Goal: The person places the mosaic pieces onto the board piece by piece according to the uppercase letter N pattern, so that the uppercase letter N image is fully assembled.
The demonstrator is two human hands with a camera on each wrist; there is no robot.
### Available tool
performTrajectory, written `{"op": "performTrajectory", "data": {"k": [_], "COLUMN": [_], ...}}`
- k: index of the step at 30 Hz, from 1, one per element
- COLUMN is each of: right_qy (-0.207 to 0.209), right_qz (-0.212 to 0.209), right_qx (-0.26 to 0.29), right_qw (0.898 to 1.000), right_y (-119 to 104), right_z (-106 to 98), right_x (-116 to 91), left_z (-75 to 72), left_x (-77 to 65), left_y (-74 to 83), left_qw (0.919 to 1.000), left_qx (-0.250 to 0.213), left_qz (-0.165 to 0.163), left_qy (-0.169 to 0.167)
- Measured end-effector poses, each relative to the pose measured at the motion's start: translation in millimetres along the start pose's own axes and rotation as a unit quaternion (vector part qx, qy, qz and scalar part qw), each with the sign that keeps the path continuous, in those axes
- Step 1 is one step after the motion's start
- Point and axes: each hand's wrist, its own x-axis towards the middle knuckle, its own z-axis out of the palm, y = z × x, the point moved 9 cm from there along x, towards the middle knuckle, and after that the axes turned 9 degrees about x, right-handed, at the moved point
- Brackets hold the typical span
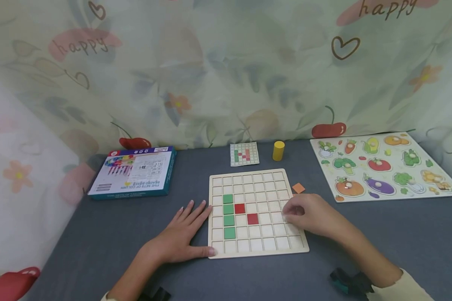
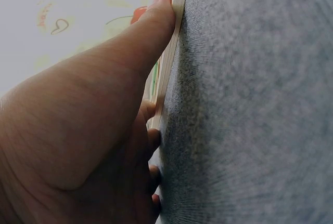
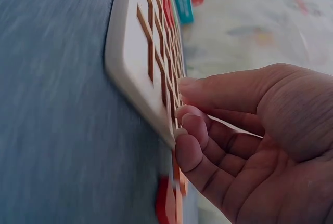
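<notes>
A wooden grid board (image 1: pixel 255 245) lies on the dark tabletop, with several green tiles (image 1: pixel 229 220) in one column and two red tiles (image 1: pixel 252 219) beside them. My left hand (image 1: pixel 182 234) is spread at the board's left edge, fingers extended, thumb on the near-left corner. Over the right edge, my right hand (image 1: pixel 312 213) has its fingers curled and thumb close to the fingertips. Whether a tile is between them is hidden. Just beyond that hand lies an orange tile (image 1: pixel 298 188). In the right wrist view, a red piece (image 3: pixel 163 199) lies past the board's edge.
Behind the board lie a small pattern card (image 1: pixel 244 154) and a standing yellow cylinder (image 1: pixel 278 151). A boxed set (image 1: pixel 133 172) is at the back left. To the right lies a vegetable picture board (image 1: pixel 378 167). A patterned cloth (image 1: pixel 226 75) hangs along the table's back edge.
</notes>
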Motion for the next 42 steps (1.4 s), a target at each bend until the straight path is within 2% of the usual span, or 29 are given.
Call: {"op": "performTrajectory", "data": {"k": [10,18,42], "right_qy": [0.028,0.048,0.029], "right_qz": [0.021,0.064,0.053], "right_qx": [-0.047,-0.076,-0.028], "right_qw": [0.998,0.994,0.998], "right_y": [31,51,48], "right_z": [-34,-52,-42], "right_x": [-29,-42,-40], "left_z": [-0.7,-2.7,0.6], "left_x": [0.4,0.0,0.0], "left_y": [-0.2,0.5,0.2], "left_qw": [0.9999,1.0000,1.0000], "left_qx": [-0.006,-0.005,0.000], "left_qz": [0.006,0.006,0.004], "left_qy": [0.007,0.005,0.001]}}
